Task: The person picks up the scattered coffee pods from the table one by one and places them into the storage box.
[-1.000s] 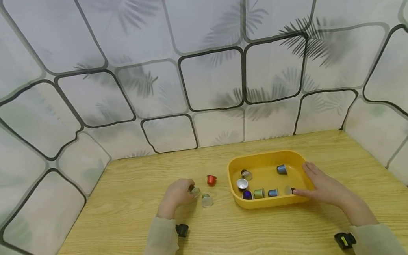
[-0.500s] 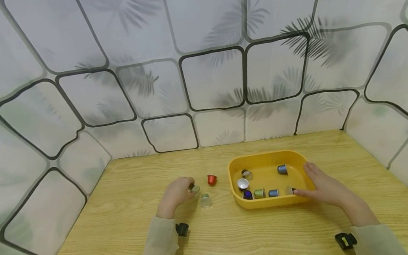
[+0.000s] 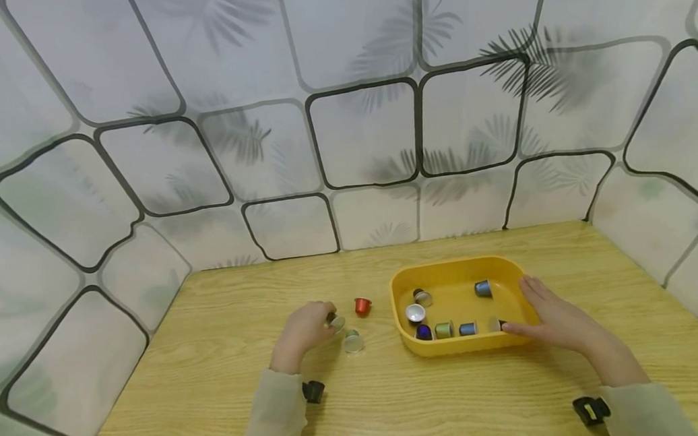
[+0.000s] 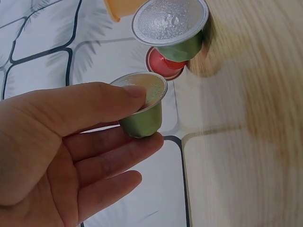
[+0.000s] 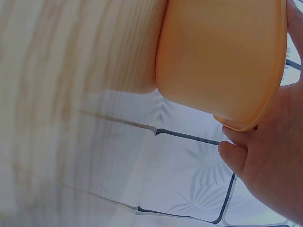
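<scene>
My left hand (image 3: 303,330) pinches a green coffee capsule (image 4: 143,122) between thumb and fingertips, its foil lid facing the thumb. A second green capsule (image 3: 353,343) lies on the table just beside that hand, and a red capsule (image 3: 363,307) lies a little farther back. At the right side of a yellow tray (image 3: 455,348), my right hand (image 3: 559,321) holds the rim, with the thumb over the front corner. Inside the tray are several capsules, among them a blue one (image 3: 482,289), a green one (image 3: 444,330) and a dark blue one (image 3: 423,333).
The wooden table (image 3: 214,376) runs back to a patterned wall covering (image 3: 379,219), which also closes off the left and right sides. A black wrist camera (image 3: 314,392) sits on the left wrist and another black camera (image 3: 591,411) on the right.
My left hand has shifted very slightly to the right with the green capsule between its fingers. The right hand and the tray stay as they were.
</scene>
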`<state>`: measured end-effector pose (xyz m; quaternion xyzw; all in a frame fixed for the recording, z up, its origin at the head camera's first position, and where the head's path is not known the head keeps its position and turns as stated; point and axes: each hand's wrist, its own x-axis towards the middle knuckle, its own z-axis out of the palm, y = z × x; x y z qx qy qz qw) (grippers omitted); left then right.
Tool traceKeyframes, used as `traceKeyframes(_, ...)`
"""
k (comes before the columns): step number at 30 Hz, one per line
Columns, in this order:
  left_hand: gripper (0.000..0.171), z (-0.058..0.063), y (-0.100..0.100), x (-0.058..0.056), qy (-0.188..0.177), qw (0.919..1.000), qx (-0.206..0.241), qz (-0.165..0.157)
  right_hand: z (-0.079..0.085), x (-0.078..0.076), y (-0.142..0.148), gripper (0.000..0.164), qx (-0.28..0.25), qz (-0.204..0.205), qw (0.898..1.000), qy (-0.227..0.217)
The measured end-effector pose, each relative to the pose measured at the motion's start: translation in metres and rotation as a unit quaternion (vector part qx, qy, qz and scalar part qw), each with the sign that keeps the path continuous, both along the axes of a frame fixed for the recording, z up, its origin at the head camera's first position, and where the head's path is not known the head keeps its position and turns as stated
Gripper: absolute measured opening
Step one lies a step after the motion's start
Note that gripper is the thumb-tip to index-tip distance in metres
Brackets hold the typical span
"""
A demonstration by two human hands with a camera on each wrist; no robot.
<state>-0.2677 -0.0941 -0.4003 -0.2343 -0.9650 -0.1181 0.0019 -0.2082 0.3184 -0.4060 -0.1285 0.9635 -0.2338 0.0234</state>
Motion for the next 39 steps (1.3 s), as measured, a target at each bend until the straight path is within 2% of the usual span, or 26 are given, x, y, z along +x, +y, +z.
traceKeyframes(6, 0.022, 0.0, 0.003, 0.0, 0.004, 1.0, 0.002, -0.009, -0.001, 0.0, 0.0, 0.099, 0.002, 0.0, 1.0, 0.004)
traceKeyframes(13, 0.027, 0.003, 0.016, -0.003, 0.007, 0.9995, -0.004, -0.032, 0.001, 0.002, 0.002, 0.1, 0.001, -0.002, 1.0, 0.002)
traceKeyframes(21, 0.016, 0.006, 0.03, -0.005, 0.016, 0.9989, -0.009, -0.043, 0.001, 0.0, 0.001, 0.1, -0.001, 0.002, 1.0, 0.0)
traceKeyframes(29, 0.025, 0.013, 0.045, -0.007, 0.027, 0.9981, -0.012, -0.054, -0.001, -0.001, 0.001, 0.1, 0.0, 0.0, 1.0, -0.003)
traceKeyframes(35, 0.025, 0.02, 0.055, -0.008, 0.032, 0.9976, -0.005, -0.061, -0.002, -0.001, 0.002, 0.1, -0.003, -0.001, 1.0, -0.001)
traceKeyframes(39, 0.027, 0.025, 0.062, -0.008, 0.048, 0.9964, -0.003, -0.069, -0.002, 0.0, 0.002, 0.1, -0.005, -0.002, 1.0, 0.0)
